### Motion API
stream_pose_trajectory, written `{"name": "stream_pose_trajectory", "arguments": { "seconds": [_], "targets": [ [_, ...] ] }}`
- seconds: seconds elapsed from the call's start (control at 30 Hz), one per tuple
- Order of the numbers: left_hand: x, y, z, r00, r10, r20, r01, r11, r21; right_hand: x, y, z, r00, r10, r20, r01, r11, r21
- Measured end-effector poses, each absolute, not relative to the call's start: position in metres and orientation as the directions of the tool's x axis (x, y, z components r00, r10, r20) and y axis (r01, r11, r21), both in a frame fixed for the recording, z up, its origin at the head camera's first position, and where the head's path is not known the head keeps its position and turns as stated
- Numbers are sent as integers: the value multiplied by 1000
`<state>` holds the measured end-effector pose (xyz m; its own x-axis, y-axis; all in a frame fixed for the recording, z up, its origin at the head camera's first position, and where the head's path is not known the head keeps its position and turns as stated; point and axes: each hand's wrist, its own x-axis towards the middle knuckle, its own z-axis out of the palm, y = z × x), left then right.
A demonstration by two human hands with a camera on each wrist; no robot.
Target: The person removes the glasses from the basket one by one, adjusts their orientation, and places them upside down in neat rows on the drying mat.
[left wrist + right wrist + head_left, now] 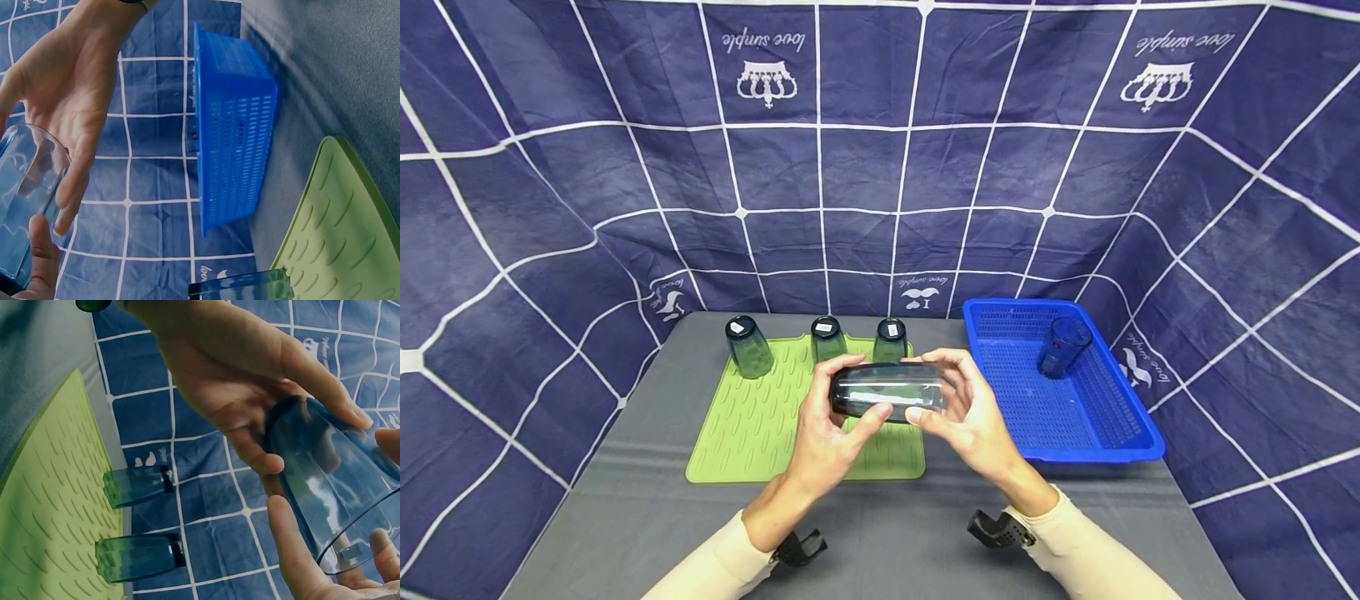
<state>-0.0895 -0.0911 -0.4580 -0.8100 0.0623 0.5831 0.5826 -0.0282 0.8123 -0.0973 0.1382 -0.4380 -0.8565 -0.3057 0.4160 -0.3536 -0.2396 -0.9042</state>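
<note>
A smoky blue-tinted drinking glass (887, 390) lies sideways in the air between both hands, over the front right part of the green mat (752, 433). My left hand (831, 433) grips its dark base end, with the thumb along the near side. At the clear rim end, my right hand (977, 421) holds it between thumb and fingers. The right wrist view shows the open mouth of the glass (331, 481) and the left hand (231, 381) around its base. Three similar glasses stand upside down along the mat's back edge: left (751, 348), middle (827, 340) and right (891, 340).
To the right sits a blue plastic basket (1007, 400) with perforated walls, and one glass (1063, 346) leans inside it. Grey cloth (895, 533) covers the table. Navy checked curtains (865, 167) hang at the back and both sides.
</note>
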Motion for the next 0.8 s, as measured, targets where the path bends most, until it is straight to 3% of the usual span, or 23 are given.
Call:
{"name": "stream_pose_trajectory", "arguments": {
  "seconds": [0.8],
  "targets": [
    [-88,-99,-459,-813,73,578,580,19,814,-101,141,-440,-845,-351,403,-356,-191,-915]
  ]
}}
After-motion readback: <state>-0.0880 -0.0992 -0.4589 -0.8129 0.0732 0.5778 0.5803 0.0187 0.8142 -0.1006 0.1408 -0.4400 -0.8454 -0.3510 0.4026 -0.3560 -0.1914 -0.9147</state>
